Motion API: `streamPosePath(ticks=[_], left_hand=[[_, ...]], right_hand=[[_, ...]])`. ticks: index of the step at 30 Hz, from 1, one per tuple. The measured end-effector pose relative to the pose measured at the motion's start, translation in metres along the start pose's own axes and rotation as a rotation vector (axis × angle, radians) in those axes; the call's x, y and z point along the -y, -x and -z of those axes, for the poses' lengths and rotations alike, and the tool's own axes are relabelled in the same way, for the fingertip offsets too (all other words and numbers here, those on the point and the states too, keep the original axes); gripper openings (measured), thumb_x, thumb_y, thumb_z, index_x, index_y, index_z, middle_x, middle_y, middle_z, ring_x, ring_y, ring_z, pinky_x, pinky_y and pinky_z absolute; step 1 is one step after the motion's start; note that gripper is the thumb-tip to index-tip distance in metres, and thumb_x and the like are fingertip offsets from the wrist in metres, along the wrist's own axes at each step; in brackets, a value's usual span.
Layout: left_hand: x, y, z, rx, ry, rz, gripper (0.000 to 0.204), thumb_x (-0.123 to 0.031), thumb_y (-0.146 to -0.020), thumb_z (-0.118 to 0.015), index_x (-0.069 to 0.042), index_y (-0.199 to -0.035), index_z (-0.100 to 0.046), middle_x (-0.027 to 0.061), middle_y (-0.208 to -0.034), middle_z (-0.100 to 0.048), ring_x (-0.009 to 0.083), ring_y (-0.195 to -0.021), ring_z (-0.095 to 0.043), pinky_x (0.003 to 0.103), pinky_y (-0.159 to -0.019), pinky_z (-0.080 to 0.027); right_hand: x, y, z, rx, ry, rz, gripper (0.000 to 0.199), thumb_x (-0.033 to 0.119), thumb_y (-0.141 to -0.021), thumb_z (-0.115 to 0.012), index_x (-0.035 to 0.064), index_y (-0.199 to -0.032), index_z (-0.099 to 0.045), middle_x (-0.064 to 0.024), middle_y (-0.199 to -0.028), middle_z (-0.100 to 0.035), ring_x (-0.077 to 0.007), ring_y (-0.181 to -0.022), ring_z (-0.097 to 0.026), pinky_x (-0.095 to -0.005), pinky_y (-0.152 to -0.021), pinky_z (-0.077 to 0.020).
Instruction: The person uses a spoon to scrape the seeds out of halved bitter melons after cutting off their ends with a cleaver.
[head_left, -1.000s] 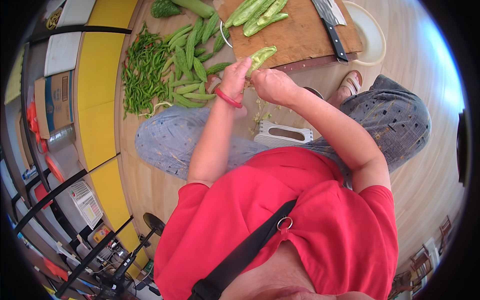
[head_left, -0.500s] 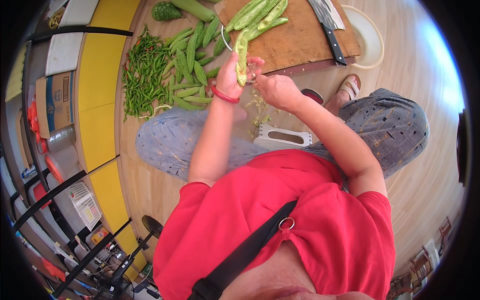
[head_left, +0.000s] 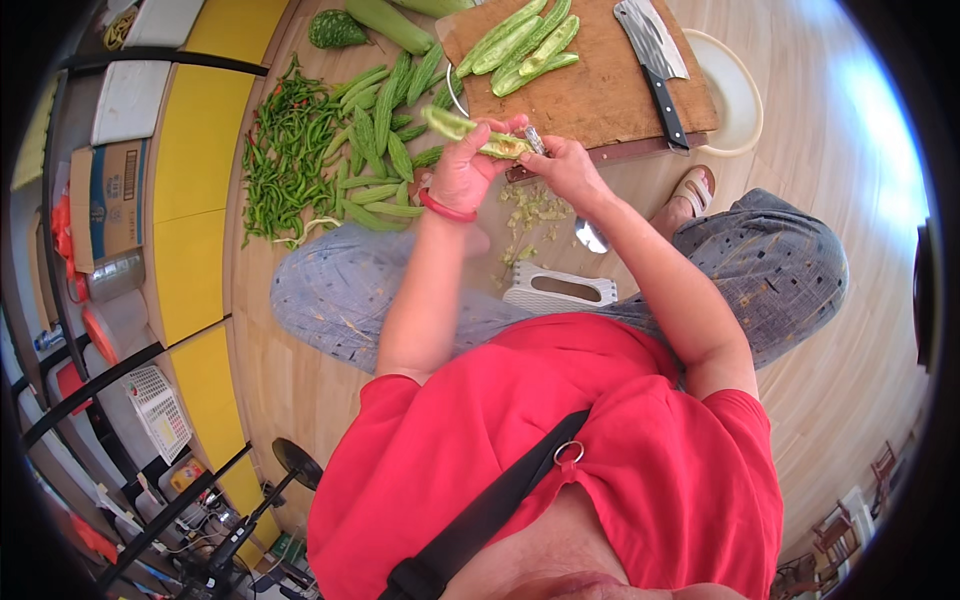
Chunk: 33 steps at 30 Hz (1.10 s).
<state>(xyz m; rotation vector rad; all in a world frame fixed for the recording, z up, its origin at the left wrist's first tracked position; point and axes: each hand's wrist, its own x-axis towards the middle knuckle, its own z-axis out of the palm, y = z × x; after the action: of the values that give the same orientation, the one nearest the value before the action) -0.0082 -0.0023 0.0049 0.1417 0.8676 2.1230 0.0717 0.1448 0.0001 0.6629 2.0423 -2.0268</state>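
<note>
My left hand (head_left: 468, 178), with a red bangle at the wrist, grips a halved bitter melon (head_left: 508, 146) above the floor. Its pale hollow side shows, and its far end points up and left. My right hand (head_left: 572, 170) is closed around a metal spoon (head_left: 536, 140). The patterned handle end sticks out by the melon's near end, while the shiny bowl shows beyond my wrist; fingers hide the middle. Several halved bitter melons (head_left: 520, 42) lie on the wooden cutting board (head_left: 590, 105) ahead. A black-handled cleaver (head_left: 662, 100) rests on the board's right side.
Green chillies (head_left: 285, 160) and whole bitter melons (head_left: 372, 135) are spread on the floor at left. Pale scraps (head_left: 530, 215) lie below my hands, near a white-grey stool (head_left: 560, 287). Right of the board stands a whitish basin (head_left: 742, 95). Yellow-fronted shelving (head_left: 190, 160) runs along the left.
The melon half has swung from nearly upright to a leftward slant. My right hand has moved up to its near end, and the spoon's handle end and bowl now show clearly.
</note>
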Motion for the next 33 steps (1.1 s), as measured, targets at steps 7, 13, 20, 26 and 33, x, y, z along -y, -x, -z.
streamPosePath(ticks=[7,13,20,26,33], left_hand=[[0.008,-0.004,0.001,-0.346,-0.377,0.135,0.027,-0.017,-0.085,-0.056,0.001,-0.105,-0.053,0.0138,-0.095,-0.061,0.019,-0.078,-0.063,0.025,-0.063,-0.052],[0.046,-0.014,0.01,-0.55,-0.48,-0.112,0.025,-0.016,-0.085,-0.056,0.003,-0.1,-0.057,0.011,-0.079,-0.063,0.0154,-0.058,-0.061,0.022,-0.049,-0.049],[0.059,-0.012,0.011,-0.559,-0.573,-0.215,0.023,-0.016,-0.085,-0.056,0.004,-0.097,-0.058,0.0102,-0.076,-0.063,0.0144,-0.058,-0.061,0.022,-0.051,-0.049],[0.061,-0.006,0.006,-0.558,-0.536,-0.186,0.021,-0.014,-0.085,-0.056,0.003,-0.096,-0.058,0.0096,-0.078,-0.062,0.0143,-0.061,-0.061,0.023,-0.054,-0.049],[0.073,-0.005,0.011,-0.554,-0.601,-0.263,0.014,-0.009,-0.083,-0.057,0.002,-0.091,-0.061,0.0078,-0.082,-0.061,0.0133,-0.066,-0.06,0.024,-0.058,-0.051]], right_hand=[[-0.003,-0.012,0.016,-0.147,0.42,0.058,0.028,0.025,-0.08,-0.051,-0.002,-0.083,-0.058,-0.0199,-0.074,-0.06,-0.0275,-0.071,-0.059,-0.0393,-0.066,-0.044],[0.009,-0.005,0.018,-0.18,1.005,0.071,0.022,0.016,-0.083,-0.038,-0.0002,-0.086,-0.052,-0.0234,-0.079,-0.06,-0.0364,-0.08,-0.06,-0.0436,-0.072,-0.0465],[0.004,-0.003,0.011,-0.188,1.115,0.117,0.018,0.013,-0.082,-0.039,0.0003,-0.084,-0.052,-0.0205,-0.078,-0.062,-0.0344,-0.078,-0.061,-0.041,-0.069,-0.0484],[0.005,-0.002,0.005,-0.181,1.143,0.048,0.017,0.012,-0.081,-0.04,0.0003,-0.084,-0.052,-0.021,-0.08,-0.062,-0.0337,-0.078,-0.062,-0.0396,-0.07,-0.0492],[0.005,-0.001,0.003,-0.122,1.153,0.078,0.018,0.01,-0.079,-0.041,-0.0042,-0.082,-0.052,-0.0241,-0.078,-0.061,-0.0336,-0.078,-0.063,-0.0382,-0.067,-0.0508]])
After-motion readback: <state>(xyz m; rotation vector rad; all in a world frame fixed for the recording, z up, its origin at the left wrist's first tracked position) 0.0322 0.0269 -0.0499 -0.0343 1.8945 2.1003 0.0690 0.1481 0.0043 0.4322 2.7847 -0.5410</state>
